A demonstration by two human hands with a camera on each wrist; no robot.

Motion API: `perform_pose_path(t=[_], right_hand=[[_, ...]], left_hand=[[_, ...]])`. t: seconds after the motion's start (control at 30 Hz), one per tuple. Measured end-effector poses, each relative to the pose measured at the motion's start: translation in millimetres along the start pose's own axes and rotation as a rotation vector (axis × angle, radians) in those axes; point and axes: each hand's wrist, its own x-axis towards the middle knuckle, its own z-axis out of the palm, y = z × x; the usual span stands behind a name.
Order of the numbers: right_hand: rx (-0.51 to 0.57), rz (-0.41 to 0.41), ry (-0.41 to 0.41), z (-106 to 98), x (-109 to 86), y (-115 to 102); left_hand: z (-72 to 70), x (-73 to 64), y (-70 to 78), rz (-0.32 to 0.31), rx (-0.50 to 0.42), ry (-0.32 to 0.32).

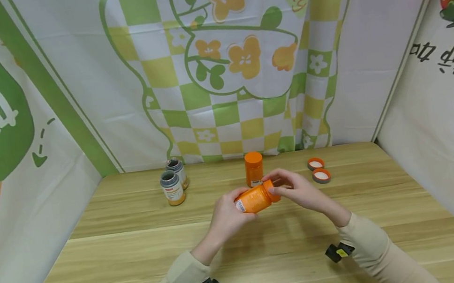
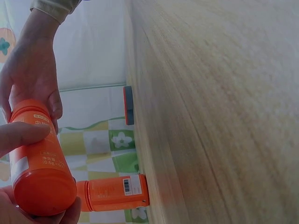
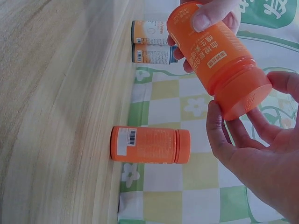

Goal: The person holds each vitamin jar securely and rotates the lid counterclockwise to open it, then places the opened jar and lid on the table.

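Tilted above the table, an orange pill bottle (image 1: 254, 199) is gripped round its body by my left hand (image 1: 229, 216). Its capped end points to the right, where my right hand (image 1: 299, 191) has thumb and fingers round the orange cap (image 3: 240, 93). In the right wrist view the cap sits on the bottle's neck. A second orange bottle (image 1: 253, 170) stands upright and capped on the table just behind the hands.
Two grey-necked bottles, a front one (image 1: 172, 188) and a rear one (image 1: 177, 169), stand uncapped at the back left. Two grey-and-orange lids (image 1: 315, 163) lie at the back right, white insides up. A patterned curtain (image 1: 228, 113) hangs behind the wooden table (image 1: 138, 247).
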Motion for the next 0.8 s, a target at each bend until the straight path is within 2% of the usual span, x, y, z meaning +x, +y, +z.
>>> perform_pose_path(t=[0.47,0.8], right_hand=[[0.063,-0.133,-0.026,-1.5,-2.0,-1.0],[0.044,-0.226,-0.036,-4.3,-1.8,2.7]], left_hand=[[-1.8,-0.8,1.8,-0.006,-0.001,-0.004],[-3.1,1.0,-0.1,-0.025,-0.037,-0.037]])
